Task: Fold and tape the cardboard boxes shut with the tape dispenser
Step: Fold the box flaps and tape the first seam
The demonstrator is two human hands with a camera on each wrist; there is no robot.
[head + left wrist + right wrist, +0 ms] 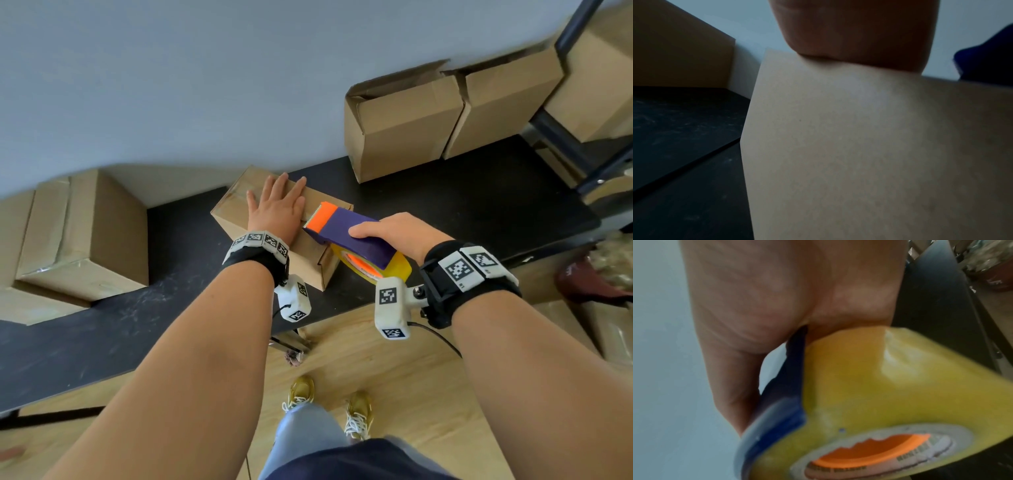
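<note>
A small cardboard box sits on the black table with its flaps folded down. My left hand lies flat on top of it, fingers straight, pressing the flaps. The left wrist view shows the box's side close up under the palm. My right hand grips the blue and orange tape dispenser, its orange toothed end lying over the box top beside my left hand. The yellowish tape roll fills the right wrist view below the palm.
Two open cardboard boxes stand against the wall at the back right, by a dark metal rack holding more boxes. Taped boxes sit at the left on the table. Wooden floor and my shoes lie below the table edge.
</note>
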